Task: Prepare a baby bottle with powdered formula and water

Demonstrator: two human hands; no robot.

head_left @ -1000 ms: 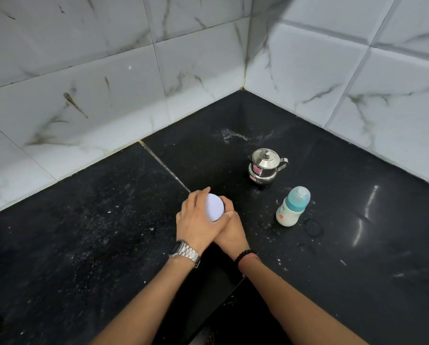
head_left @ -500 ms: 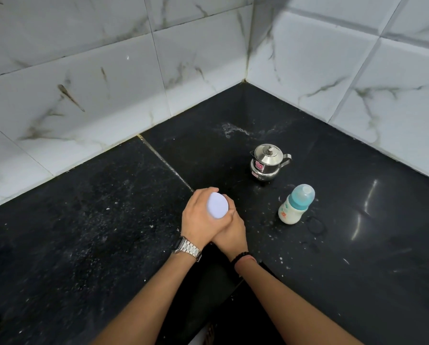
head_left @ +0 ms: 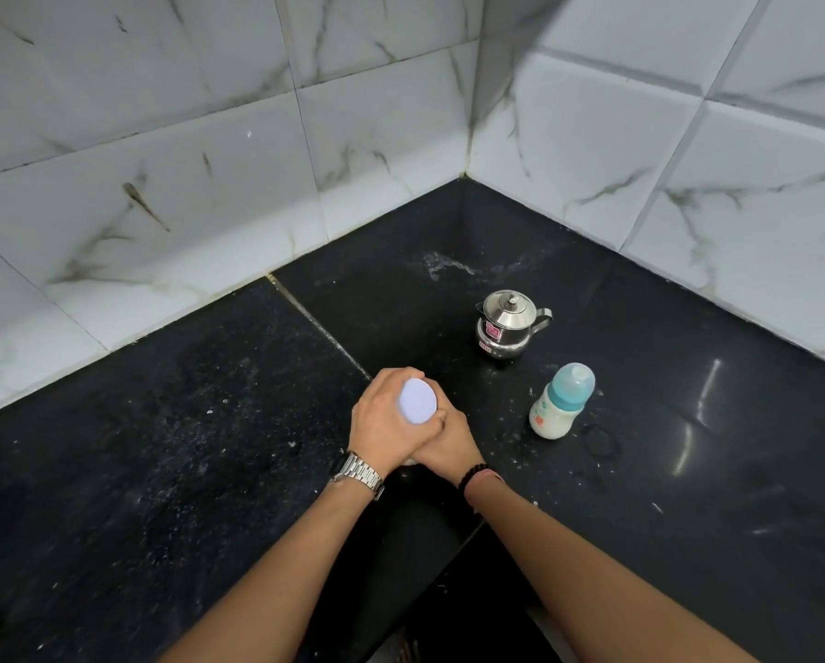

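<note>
Two hands meet around one small white container with a round pale lid [head_left: 417,402], which stands on the black stone table [head_left: 171,423] near its front edge. The left hand [head_left: 385,423] has its grip curled over the lid and the upper side, and the right hand [head_left: 449,442] has its grip wrapped around the body lower down; most of the container is hidden. To the right, apart from the hands, the white baby bottle with a teal cap [head_left: 561,401] stands upright. Behind it, nearer the corner of the marble-tiled wall [head_left: 209,150], stands a small steel pot with a lid and spout [head_left: 506,325].
</note>
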